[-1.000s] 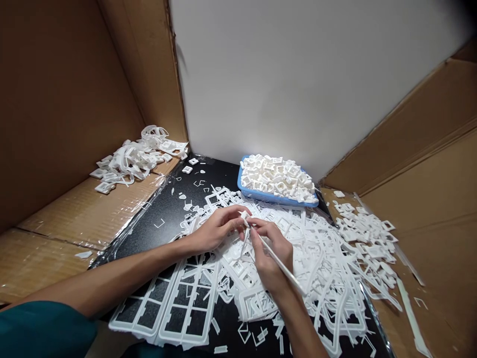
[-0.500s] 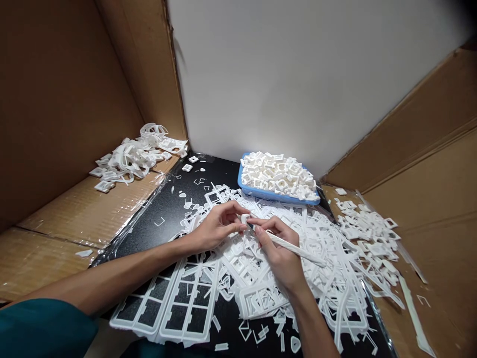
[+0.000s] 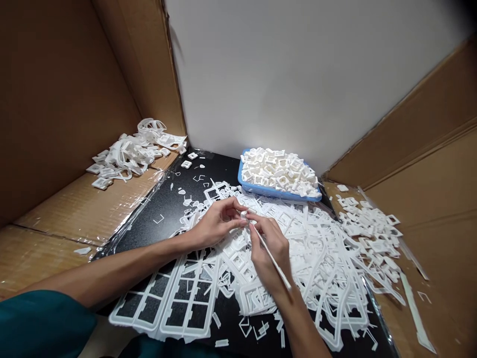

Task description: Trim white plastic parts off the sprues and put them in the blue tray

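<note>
Teal slv (image 3: pixel 46 323), L arm.

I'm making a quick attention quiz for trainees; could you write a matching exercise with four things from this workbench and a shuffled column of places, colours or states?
1. Blue tub
2. Sleeve
3. Slim white stick
4. Gridded white frames

A. Held in the right hand
B. Lying on the black surface, near the left forearm
C. Heaped with small white pieces
D. Teal

Pairs: 1-C, 2-D, 3-A, 4-B
</note>
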{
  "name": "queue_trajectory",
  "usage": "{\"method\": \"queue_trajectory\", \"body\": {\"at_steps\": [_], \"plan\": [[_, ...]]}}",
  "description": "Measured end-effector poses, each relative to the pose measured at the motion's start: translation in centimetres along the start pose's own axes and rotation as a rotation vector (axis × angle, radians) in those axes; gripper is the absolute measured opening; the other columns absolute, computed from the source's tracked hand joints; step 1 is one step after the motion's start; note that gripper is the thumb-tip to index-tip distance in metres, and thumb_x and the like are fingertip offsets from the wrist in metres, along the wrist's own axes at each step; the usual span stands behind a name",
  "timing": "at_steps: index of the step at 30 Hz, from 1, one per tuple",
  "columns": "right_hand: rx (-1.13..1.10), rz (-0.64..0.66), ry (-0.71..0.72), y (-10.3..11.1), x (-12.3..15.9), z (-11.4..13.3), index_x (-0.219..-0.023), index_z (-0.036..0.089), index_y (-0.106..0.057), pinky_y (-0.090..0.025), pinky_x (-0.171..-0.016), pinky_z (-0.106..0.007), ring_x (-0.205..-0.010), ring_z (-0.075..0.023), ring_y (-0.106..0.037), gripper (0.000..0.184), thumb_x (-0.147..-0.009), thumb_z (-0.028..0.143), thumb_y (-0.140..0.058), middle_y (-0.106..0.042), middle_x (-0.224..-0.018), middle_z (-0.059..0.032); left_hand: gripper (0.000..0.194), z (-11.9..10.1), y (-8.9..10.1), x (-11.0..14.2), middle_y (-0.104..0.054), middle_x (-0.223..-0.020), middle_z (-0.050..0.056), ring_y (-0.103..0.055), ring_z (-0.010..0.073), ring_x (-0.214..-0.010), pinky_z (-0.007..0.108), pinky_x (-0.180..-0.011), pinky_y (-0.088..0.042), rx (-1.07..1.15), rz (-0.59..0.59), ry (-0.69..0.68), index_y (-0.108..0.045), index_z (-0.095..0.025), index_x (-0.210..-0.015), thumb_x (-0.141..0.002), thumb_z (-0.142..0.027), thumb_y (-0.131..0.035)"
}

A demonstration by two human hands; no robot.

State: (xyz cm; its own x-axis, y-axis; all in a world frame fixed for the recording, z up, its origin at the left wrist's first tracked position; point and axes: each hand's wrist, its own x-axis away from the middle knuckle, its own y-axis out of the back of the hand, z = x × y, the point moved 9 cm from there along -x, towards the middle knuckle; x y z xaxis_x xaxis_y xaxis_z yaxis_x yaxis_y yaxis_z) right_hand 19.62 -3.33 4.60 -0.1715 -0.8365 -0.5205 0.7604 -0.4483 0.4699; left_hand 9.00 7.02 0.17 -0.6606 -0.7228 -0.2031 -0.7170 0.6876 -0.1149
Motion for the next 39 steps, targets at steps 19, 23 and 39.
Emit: {"method": "queue_trajectory", "body": {"at_steps": [19,23,39], "plan": [[-0.648,0.0,-0.549,-0.9,0.5,-6.0,-0.078,0.021,-0.067,-0.052,-0.056,-0.026,-0.05,-0.0089,-0.059,0.033,-0.092,0.046,-0.082,-0.08,-0.091,-0.0032,0.047,-0.6,-0.1,0.3,-0.072,-0.116,0.009,-0.071,0.0143,-0.084,0.028,-0.077,-0.059,-0.092,-0.016,0.001,-0.065,-0.016,-0.128,-0.085,-0.014,-0.085],[-0.71,0.009,-0.599,-0.9,0.5,-5.9,-0.076,0.022,-0.063,-0.053,-0.057,-0.026,-0.053,-0.01,-0.062,0.033,-0.091,0.045,-0.082,-0.081,-0.094,-0.0035,0.035,-0.4,0.0,0.3,-0.073,-0.119,0.01,-0.071,0.0144,-0.086,0.029,-0.079,-0.059,-0.122,-0.041,-0.006,-0.07,-0.014,-0.12,-0.086,-0.011,-0.082],[-0.763,0.017,-0.644,-1.1,0.8,-6.3,-0.075,0.021,-0.062,-0.05,-0.056,-0.025,-0.054,-0.0084,-0.06,0.034,-0.089,0.041,-0.085,-0.08,-0.097,-0.0047,0.035,-1.5,-0.4,0.7,-0.075,-0.124,0.012,-0.074,0.0162,-0.088,0.03,-0.08,-0.06,-0.276,-0.054,-0.02,-0.076,-0.013,-0.124,-0.089,-0.008,-0.077]]}}
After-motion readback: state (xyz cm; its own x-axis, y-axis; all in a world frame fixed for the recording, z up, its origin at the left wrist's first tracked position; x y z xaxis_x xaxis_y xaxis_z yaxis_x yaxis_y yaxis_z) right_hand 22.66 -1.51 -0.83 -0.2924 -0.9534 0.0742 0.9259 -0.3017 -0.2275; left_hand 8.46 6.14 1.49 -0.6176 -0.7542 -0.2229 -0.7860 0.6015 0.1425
